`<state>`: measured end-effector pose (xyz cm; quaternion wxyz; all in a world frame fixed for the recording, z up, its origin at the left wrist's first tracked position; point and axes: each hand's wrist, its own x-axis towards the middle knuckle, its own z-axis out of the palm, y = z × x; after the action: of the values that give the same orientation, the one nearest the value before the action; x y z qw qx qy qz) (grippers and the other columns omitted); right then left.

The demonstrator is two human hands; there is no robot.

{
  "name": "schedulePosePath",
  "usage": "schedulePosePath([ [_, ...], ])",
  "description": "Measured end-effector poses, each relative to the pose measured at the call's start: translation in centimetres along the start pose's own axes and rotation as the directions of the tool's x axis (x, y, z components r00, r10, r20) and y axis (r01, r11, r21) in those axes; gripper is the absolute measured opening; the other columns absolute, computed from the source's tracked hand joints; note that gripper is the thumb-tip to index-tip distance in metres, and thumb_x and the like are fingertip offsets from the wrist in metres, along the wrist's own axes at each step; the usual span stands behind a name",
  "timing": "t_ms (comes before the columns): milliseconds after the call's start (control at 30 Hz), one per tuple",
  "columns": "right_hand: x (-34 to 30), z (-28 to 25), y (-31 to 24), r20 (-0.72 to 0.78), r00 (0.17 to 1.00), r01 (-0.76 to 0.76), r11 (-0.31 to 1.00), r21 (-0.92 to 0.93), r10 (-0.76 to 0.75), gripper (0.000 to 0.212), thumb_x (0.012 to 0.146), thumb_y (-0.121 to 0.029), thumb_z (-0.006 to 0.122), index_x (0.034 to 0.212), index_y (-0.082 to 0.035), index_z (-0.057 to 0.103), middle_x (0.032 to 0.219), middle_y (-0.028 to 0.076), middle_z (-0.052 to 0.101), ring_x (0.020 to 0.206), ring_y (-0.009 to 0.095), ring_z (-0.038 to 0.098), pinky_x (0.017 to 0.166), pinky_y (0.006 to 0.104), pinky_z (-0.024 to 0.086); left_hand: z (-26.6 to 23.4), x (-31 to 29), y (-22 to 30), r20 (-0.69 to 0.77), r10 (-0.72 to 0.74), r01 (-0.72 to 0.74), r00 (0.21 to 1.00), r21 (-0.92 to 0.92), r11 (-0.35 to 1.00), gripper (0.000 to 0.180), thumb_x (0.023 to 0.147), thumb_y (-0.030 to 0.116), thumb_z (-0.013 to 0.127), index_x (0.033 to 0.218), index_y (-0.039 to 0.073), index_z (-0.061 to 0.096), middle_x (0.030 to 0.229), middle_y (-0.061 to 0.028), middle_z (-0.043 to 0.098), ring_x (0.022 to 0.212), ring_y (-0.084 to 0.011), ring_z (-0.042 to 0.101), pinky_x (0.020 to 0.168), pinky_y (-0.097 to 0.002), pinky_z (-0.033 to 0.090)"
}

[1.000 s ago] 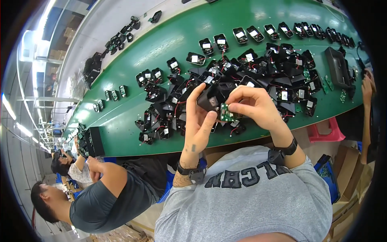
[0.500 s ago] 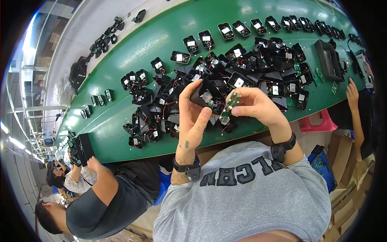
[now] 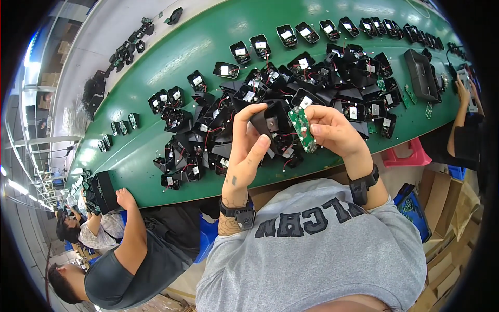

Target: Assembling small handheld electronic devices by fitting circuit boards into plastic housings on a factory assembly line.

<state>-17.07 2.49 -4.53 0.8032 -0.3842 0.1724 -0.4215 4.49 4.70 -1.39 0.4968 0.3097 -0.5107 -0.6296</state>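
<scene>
Above the table's near edge, left hand [image 3: 248, 151] grips a black shell [image 3: 271, 124], fingers wrapped round it. Right hand [image 3: 332, 130] pinches a green board [image 3: 301, 128] upright, just beside the shell, touching it. Behind them: pile of black shells [image 3: 218, 119] with red wires on the green table [image 3: 171, 57]. Far edge: row of shells [image 3: 312, 31]. Left: neighbour's arm [image 3: 132, 229] on the table edge.

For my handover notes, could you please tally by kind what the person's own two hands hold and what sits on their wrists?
Black plastic housing: 1, in the left hand
Green circuit board: 1, in the right hand
Black wrist bands: 2
Total: 4
</scene>
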Motion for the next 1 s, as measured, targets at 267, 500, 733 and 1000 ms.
schedulePosePath([
  [267, 0.2, 1.0, -0.1, -0.216, 0.972, 0.052, 0.981, -0.187, -0.093, 0.031, 0.089, -0.014, 0.062, 0.113, 0.005, 0.059, 0.097, 0.007, 0.065, 0.084, 0.010, 0.062, 0.070, 0.0250, 0.050, 0.3, -0.1, -1.1, 0.050, -0.095, 0.102, 0.994, -0.158, 0.982, 0.058, 0.089, 0.021, 0.054, 0.139, 0.007, 0.028, 0.119, -0.0132, 0.051, 0.102, -0.0195, 0.055, 0.085, -0.0319, 0.047],
  [500, -0.2, 3.3, -1.5, -0.267, 0.933, 0.137, 0.923, -0.358, -0.242, 0.029, 0.085, -0.003, 0.066, 0.112, 0.004, 0.059, 0.085, 0.006, 0.066, 0.073, 0.009, 0.062, 0.063, 0.0191, 0.048, 1.9, 0.1, -1.3, -0.010, -0.106, 0.102, 0.994, -0.206, 0.973, 0.061, 0.091, 0.010, 0.054, 0.143, 0.011, 0.022, 0.122, -0.0164, 0.052, 0.106, -0.0227, 0.056, 0.082, -0.0373, 0.052],
  [733, -0.6, 4.5, -1.9, -0.269, 0.886, 0.066, 0.677, -0.733, -0.378, 0.022, 0.082, 0.001, 0.067, 0.103, 0.000, 0.062, 0.080, 0.003, 0.065, 0.071, 0.006, 0.061, 0.060, 0.0194, 0.047, 2.7, -0.1, -0.7, -0.023, -0.109, 0.104, 0.994, -0.167, 0.981, 0.057, 0.093, 0.008, 0.051, 0.143, 0.010, 0.023, 0.126, -0.0157, 0.048, 0.110, -0.0235, 0.054, 0.087, -0.0389, 0.052],
  [1000, -0.6, 5.7, -3.5, -0.313, 0.888, -0.067, 0.579, -0.812, -0.336, 0.022, 0.077, 0.000, 0.069, 0.099, -0.002, 0.063, 0.069, 0.001, 0.064, 0.062, 0.003, 0.059, 0.056, 0.0183, 0.042, 3.1, -0.2, -0.7, 0.002, -0.101, 0.100, 0.995, -0.161, 0.982, 0.062, 0.090, -0.002, 0.052, 0.143, 0.010, 0.023, 0.127, -0.0147, 0.046, 0.115, -0.0217, 0.051, 0.092, -0.0390, 0.051],
])
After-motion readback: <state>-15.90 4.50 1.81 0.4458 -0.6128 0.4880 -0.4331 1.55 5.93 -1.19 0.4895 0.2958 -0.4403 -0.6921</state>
